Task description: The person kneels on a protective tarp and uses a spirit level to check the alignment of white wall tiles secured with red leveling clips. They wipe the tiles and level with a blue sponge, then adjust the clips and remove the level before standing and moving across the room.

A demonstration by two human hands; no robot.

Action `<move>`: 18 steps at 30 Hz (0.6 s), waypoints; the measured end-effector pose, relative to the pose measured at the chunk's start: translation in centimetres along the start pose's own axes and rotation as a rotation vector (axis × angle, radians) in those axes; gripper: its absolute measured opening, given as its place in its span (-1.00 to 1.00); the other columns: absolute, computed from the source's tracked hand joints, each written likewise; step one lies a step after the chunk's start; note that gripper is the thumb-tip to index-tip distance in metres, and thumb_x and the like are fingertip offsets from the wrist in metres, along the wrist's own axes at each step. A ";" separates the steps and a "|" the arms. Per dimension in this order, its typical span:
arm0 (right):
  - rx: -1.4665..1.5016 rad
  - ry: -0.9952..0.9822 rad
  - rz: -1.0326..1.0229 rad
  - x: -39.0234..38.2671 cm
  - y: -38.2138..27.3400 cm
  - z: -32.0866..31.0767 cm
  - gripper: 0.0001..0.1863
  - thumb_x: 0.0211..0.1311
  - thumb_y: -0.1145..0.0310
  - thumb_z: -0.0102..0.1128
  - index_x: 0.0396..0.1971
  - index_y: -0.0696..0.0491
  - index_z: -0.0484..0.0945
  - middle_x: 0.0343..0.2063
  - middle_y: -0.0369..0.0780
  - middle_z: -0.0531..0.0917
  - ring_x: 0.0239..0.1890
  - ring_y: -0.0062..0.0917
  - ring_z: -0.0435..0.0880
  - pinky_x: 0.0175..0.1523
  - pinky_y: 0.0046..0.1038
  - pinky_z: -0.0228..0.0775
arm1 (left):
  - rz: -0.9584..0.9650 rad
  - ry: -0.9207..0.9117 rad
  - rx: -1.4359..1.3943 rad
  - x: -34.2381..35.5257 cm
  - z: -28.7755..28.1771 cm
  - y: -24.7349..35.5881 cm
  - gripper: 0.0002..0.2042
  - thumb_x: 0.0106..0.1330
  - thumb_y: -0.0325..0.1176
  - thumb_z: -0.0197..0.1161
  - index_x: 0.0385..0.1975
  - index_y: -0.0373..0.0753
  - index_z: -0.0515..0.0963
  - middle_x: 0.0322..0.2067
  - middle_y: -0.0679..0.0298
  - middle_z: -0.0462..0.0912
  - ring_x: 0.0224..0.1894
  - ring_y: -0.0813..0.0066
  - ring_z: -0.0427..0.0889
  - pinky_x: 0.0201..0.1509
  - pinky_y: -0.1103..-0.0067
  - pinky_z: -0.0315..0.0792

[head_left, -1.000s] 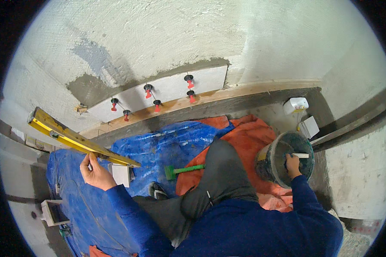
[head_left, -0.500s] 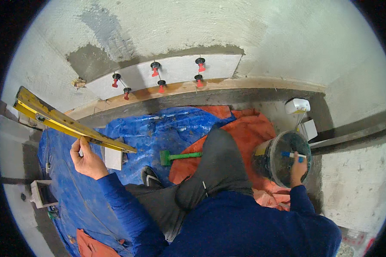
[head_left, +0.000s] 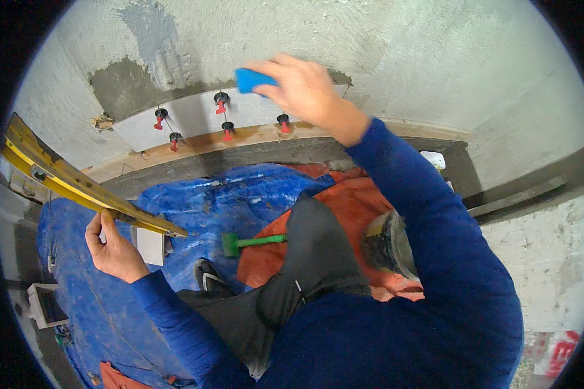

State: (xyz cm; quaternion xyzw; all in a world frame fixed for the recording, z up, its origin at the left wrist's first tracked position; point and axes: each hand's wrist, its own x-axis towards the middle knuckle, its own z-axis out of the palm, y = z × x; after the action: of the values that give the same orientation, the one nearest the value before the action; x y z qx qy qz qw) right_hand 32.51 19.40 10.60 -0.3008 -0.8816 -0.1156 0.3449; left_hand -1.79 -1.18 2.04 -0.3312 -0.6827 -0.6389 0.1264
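Note:
My left hand (head_left: 115,254) grips the lower edge of a long yellow spirit level (head_left: 78,185), which slants from the far left down toward the middle. My right hand (head_left: 305,91) is raised at the wall with a blue sponge (head_left: 254,80) in its fingers, slightly blurred. Just beyond and below the sponge runs a row of pale tiles (head_left: 194,110) low on the wall. Black-and-red tile levelling clips (head_left: 221,102) stick out along the joints. My right hand and forearm cover the right part of the row.
Beside my right knee stands a dark bucket (head_left: 379,245), partly behind my sleeve. A green mallet (head_left: 259,240) lies on orange sheeting (head_left: 344,211) and a blue tarp (head_left: 220,194). A loose white tile (head_left: 150,245) sits under the level. A wooden batten (head_left: 201,142) borders the tiles below.
My right hand has come up from the bucket to the tiled wall, bringing the blue sponge. My left hand still holds the level. The whole view has shifted slightly.

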 end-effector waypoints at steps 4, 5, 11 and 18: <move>-0.207 -0.094 0.017 4.4 -2.1 5.6 -0.78 0.19 0.25 0.19 -0.18 -0.16 0.68 -0.32 -0.09 0.67 -0.34 -0.14 0.75 -0.30 -0.11 0.60 | -0.059 -0.011 -0.085 -0.2 -0.4 -0.4 -0.81 0.34 -0.36 0.34 -0.21 -0.37 0.67 -0.28 0.26 0.72 -0.23 0.56 0.59 -0.06 0.59 0.46; -0.214 -0.111 -0.020 4.7 -2.1 6.5 -0.80 0.17 0.27 0.18 -0.22 -0.12 0.68 -0.32 -0.07 0.67 -0.34 -0.15 0.75 -0.30 -0.11 0.60 | -0.066 -0.014 -0.070 -0.2 -0.7 -0.4 -0.81 0.34 -0.36 0.34 -0.20 -0.37 0.67 -0.27 0.26 0.72 -0.22 0.56 0.60 -0.05 0.59 0.47; -0.302 -0.330 -0.060 4.1 -1.2 8.4 -0.78 0.13 0.28 0.19 -0.42 0.08 0.74 -0.27 -0.03 0.69 -0.32 -0.21 0.77 -0.29 -0.18 0.61 | -0.147 -0.016 -0.102 0.0 -1.7 -0.2 -0.76 0.38 -0.34 0.31 -0.13 -0.41 0.65 -0.18 0.18 0.73 -0.13 0.51 0.63 0.05 0.55 0.50; -0.355 -0.372 -0.059 2.5 0.5 6.9 -0.78 0.12 0.32 0.17 -0.43 0.11 0.74 -0.27 -0.03 0.68 -0.28 -0.22 0.77 -0.29 -0.21 0.61 | -0.061 -0.048 0.019 -0.4 -1.2 0.4 -0.74 0.36 -0.30 0.34 -0.16 -0.41 0.65 -0.22 0.18 0.74 -0.18 0.50 0.65 -0.02 0.56 0.52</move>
State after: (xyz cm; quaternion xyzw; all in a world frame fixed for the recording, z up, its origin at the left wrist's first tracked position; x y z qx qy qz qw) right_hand 27.61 23.76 7.22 -0.3468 -0.9041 -0.2213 0.1152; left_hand -1.52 -2.48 2.28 -0.3244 -0.7014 -0.6278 0.0934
